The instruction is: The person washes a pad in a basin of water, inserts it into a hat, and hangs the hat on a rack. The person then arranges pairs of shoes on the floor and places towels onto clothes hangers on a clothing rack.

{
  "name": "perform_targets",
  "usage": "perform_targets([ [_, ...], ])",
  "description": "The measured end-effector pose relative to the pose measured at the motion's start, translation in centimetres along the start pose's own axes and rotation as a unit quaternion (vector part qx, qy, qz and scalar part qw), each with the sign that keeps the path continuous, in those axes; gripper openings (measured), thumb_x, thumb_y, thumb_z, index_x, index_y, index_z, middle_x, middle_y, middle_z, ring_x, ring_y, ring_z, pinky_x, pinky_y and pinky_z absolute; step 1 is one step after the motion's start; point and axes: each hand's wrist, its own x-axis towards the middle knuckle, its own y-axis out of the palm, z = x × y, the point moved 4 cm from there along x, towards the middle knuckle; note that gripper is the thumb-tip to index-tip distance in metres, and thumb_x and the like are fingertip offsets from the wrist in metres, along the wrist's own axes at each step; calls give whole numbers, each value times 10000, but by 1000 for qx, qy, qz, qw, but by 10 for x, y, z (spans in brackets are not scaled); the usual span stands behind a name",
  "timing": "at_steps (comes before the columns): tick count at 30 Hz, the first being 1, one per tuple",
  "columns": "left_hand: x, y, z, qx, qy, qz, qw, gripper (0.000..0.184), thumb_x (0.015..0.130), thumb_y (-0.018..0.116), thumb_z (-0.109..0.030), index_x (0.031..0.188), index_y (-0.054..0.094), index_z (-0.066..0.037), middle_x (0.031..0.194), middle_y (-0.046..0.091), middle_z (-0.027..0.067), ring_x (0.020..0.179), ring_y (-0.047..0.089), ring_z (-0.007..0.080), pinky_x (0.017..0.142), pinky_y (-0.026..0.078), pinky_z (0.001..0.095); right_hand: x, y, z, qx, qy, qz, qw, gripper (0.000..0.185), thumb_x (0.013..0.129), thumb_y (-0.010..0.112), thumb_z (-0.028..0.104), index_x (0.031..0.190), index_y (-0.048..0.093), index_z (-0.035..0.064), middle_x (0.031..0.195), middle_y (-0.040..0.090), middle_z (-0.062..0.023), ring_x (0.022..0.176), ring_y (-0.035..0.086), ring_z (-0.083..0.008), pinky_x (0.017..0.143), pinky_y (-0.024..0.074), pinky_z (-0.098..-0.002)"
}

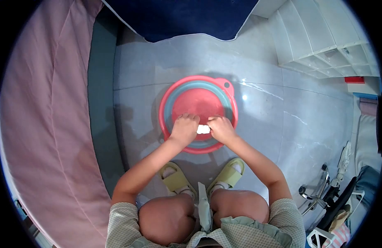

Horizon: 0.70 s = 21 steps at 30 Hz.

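Ruffled fabric [257, 230] lies nearest, both hands [185, 128] clamped on a lumpy white item [203, 129] above a round, glossy-rimmed basin [163, 108].

Looks like smooth plastic on the basin [199, 99], cloth in the white bundle [203, 129]. Gleams like glossy tile on the floor [259, 120], polished metal on the chair base [316, 199]; looks matt on the slippers [230, 175].

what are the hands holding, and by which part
A small white item, too small to identify, over the pink basin: the left hand has its left side, the right hand its right.
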Motion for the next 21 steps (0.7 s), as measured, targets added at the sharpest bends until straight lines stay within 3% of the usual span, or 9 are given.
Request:
perform_targets([
  [1,1,5,3,-16,-15,8,1000,223,683,572,-107,892,601,-36,954,583,136,1040,497,294,907,382,420,0,2,-1,10,24,18,1000,88,617,590,38,704,595,52,784,565,-87,792,581,-257,671,491,-377],
  [3,2,13,6,-48,-45,24,998,209,667,575,-91,864,601,-27,904,593,133,1024,502,297,909,377,408,-1,-13,8,-17,-29,-150,988,52,601,584,20,646,575,46,718,552,-83,736,584,-260,612,492,-371],
  [5,-5,3,-2,75,53,-117,989,195,667,573,-85,850,605,-25,886,601,121,997,518,288,880,395,404,-3,-17,11,1,-37,-198,980,75,588,583,6,651,571,45,699,549,-87,707,586,-270,588,491,-377],
  [7,-8,-8,-3,22,74,-179,981,187,677,570,-91,847,610,-25,905,599,119,988,523,286,874,398,402,-3,-9,3,64,-3,-126,990,152,578,586,-4,720,582,51,726,557,-97,704,589,-288,600,487,-393],
  [8,-7,-10,0,-93,45,-168,980,187,687,567,-99,852,614,-26,933,594,124,992,520,289,883,392,403,-2,-1,-4,63,29,-23,997,325,602,597,14,922,586,69,883,598,-120,816,594,-305,695,491,-392],
  [10,-8,-15,0,-113,-15,-104,988,185,702,565,-109,860,615,-27,976,584,131,1004,517,295,886,396,404,-8,-26,9,-40,-34,-94,994,421,619,606,39,1035,552,73,975,596,-139,877,591,-307,751,482,-394],
  [12,-10,-22,-3,77,-71,4,994,181,713,565,-112,868,612,-30,1007,575,137,1018,518,299,875,415,404,-14,-51,22,24,-22,-107,994,470,644,623,69,1105,531,64,1041,593,-154,925,587,-309,791,475,-394],
  [15,-19,-53,-15,61,-155,77,983,427,734,666,-249,1081,535,-39,1072,575,123,1057,545,272,839,462,387,-24,-89,40,297,66,-67,950,461,691,656,120,1125,525,36,1070,593,-165,957,587,-307,813,470,-386],
  [21,-59,-183,-86,-99,-188,24,977,412,697,694,-230,1041,539,-64,968,614,138,855,631,305,726,512,390,-61,-177,79,533,92,-181,821,331,763,682,121,1050,553,17,921,636,-86,832,612,-140,721,481,-274],
])
